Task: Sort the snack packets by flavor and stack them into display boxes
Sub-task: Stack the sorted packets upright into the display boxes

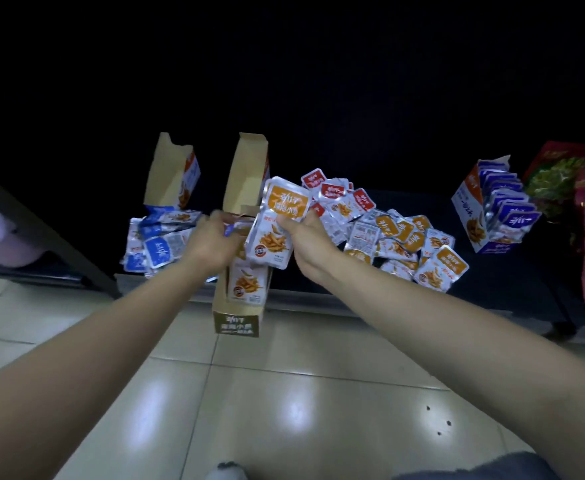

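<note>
Snack packets: in the head view, two or so orange packets (277,220) are pinched in the right hand (306,237), thumb on the front, held just above the mouth of the orange box (237,323). That box sits at the counter (318,308) edge, front end overhanging the floor (284,393), flap up, with orange packets already standing inside.

Left hand (215,233) is at the box mouth with fingers curled. It's blurred, so can't tell if it grips the box wall or the packets inside.

Step in hand, as I read it: loading the orange flavor into its box.

Next move needs:
- left hand steadying the box, since the overhang looks tippy
- held packets squared up and slid in upright against the ones already there

Still unsorted: the loose pile (398,237) right of the box, mostly orange, with red packets (332,192) mixed in at the back. The blue packets (156,244) lie heaped on the left below a second open box (171,178). The blue box (471,209) far right looks full.

Roughly a third done, I'd say.
</note>
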